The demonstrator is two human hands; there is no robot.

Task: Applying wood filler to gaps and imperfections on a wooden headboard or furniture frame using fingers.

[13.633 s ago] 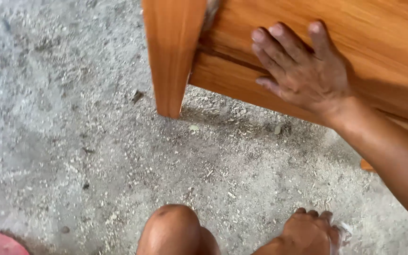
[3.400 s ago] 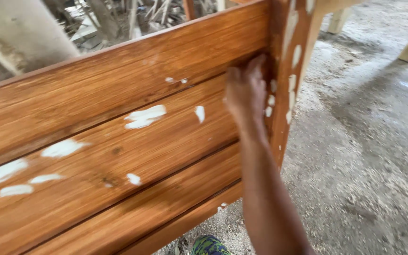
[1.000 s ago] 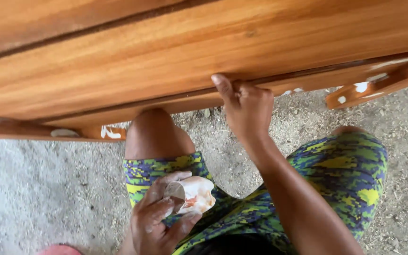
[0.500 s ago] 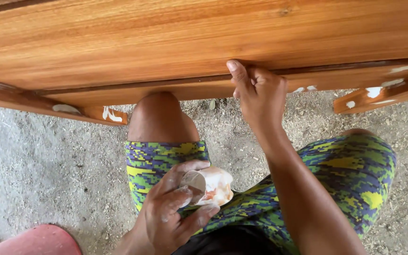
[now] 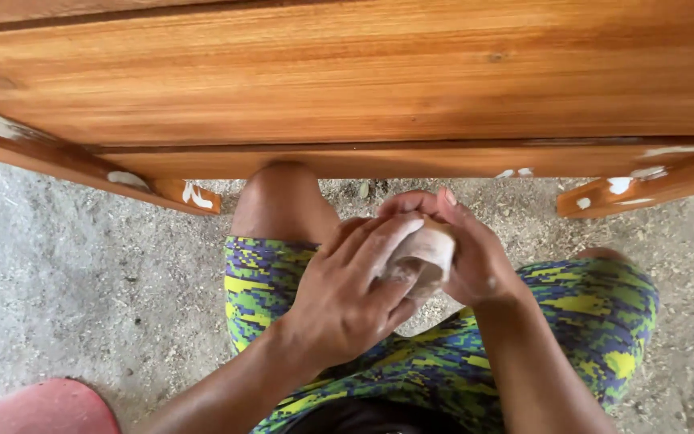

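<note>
We see both hands together over the lap, below the near edge of the wooden furniture panel (image 5: 347, 88) that fills the far half of the view. The left hand (image 5: 347, 297) wraps its fingers (image 5: 379, 241) over a small pale lump of filler (image 5: 423, 257), grasping it from the left. The right hand (image 5: 467, 249) cups the same lump from the right, its fingertips curled over the top, so the lump sits pressed between the two palms, above the gap between the knees.

Half a second ago the right hand was raised with its fingers against the lower edge of the panel, while the left hand alone held the lump near the left thigh. Now the right hand has come down off the wood and joined the left, and the lump has shifted rightward towards the middle.

The patterned green and purple shorts (image 5: 588, 313) cover both thighs. White filler patches (image 5: 194, 194) show on the wooden rail at the left and on another rail (image 5: 628, 193) at the right. The gritty concrete floor (image 5: 66, 289) lies underneath, with a pink object (image 5: 34, 410) at the near left corner.
</note>
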